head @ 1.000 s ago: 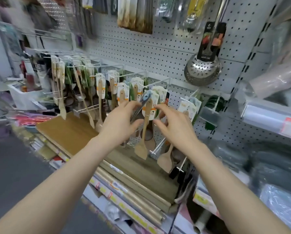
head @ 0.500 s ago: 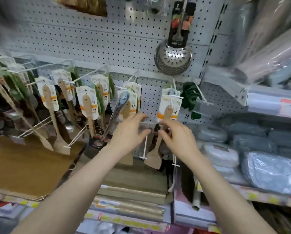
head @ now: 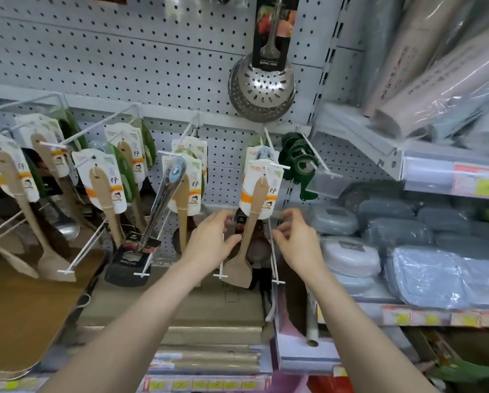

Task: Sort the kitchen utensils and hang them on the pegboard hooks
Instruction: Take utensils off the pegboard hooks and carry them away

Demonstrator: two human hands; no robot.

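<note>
Your left hand (head: 212, 240) and right hand (head: 297, 240) flank the wooden spatula (head: 251, 226), fingers loosely apart; it hangs vertical, blade down.

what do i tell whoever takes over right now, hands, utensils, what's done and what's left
Left hand: fingers at a dark tag behind the front wooden spatula; a pinch cannot be confirmed.
Right hand: loosely curled beside that spatula's card, holding nothing.
Done: carded wooden spatulas hang in rows on the pegboard hooks; a perforated skimmer hangs above.
Left: a steel-handled black turner leans tilted among the wooden ones and probably needs its own hook.
</note>
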